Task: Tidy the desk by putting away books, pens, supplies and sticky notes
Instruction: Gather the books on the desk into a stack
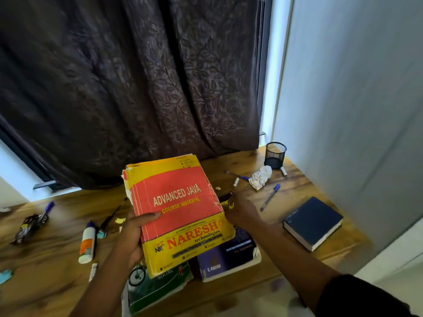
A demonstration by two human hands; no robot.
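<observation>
Currently the book step is in hand: the left hand and right hand have their fingers clamped on the worn red-and-yellow softcover course book, held above two books on the wooden bench. Next, I judge, it needs stacking squarely; farther off, pens lie scattered near the black mesh pen cup.

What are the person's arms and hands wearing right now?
Both hands are bare: no gloves, rings or watch show on the left hand or the right hand. The left forearm is uncovered as far as the frame shows. The right arm has a dark sleeve near the elbow.
</observation>
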